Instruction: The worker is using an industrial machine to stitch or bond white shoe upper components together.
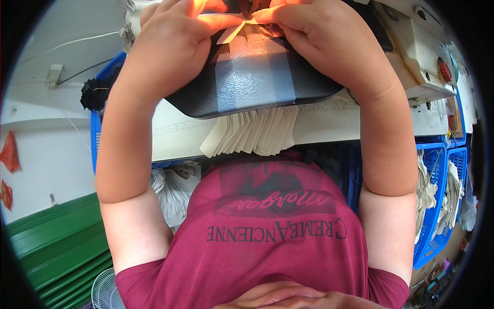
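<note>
Head view: we record both hands close together at the upper edge, over a black padded surface banded with clear tape. Left hand: grip closed on a small pale strip, thumb across it. Right hand: fingertips at the strip's upper end; we cannot tell whether this grip pinches or only touches. Below the pad, we note a fanned stack of white pieces at the table edge.

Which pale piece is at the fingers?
The narrow pale strip at the fingers of the left hand and right hand; the fanned stack of pale pieces lies nearer the maroon shirt, untouched.
</note>
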Tool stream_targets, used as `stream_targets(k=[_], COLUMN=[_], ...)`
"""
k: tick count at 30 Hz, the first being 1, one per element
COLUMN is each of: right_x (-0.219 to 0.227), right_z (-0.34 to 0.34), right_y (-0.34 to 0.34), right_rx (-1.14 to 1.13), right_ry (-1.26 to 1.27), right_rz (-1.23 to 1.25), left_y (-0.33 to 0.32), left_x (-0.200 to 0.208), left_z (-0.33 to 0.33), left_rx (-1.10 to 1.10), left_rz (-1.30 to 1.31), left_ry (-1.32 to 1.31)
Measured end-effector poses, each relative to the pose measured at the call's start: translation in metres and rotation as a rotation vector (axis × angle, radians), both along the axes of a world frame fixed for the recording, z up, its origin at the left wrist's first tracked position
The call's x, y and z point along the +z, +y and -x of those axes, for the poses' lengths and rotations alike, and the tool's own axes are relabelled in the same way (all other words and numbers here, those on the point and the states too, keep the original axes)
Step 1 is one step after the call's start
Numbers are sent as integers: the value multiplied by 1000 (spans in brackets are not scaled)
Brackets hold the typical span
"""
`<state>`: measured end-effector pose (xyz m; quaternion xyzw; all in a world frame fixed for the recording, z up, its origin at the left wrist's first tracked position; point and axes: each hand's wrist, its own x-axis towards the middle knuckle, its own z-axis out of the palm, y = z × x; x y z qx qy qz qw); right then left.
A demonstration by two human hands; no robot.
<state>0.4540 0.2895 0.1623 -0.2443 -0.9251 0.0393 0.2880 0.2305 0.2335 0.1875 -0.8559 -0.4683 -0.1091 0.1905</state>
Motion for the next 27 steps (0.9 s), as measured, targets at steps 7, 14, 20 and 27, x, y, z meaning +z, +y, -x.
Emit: stream_targets(k=[7, 14, 20, 27], right_x=[-3, 2, 2, 3], right_z=[2, 1, 1, 1], right_y=[3, 1, 2, 2], right_rx=[-9, 20, 58, 101], right_ry=[13, -40, -14, 38], right_rz=[-31, -14, -17, 41], left_y=[-24, -14, -13, -10], left_x=[-19, -23, -22, -23], left_z=[-15, -2, -1, 4], left_rx=[130, 133, 129, 59], left_rz=[-11, -18, -1, 48], left_ry=[-5, -13, -19, -57])
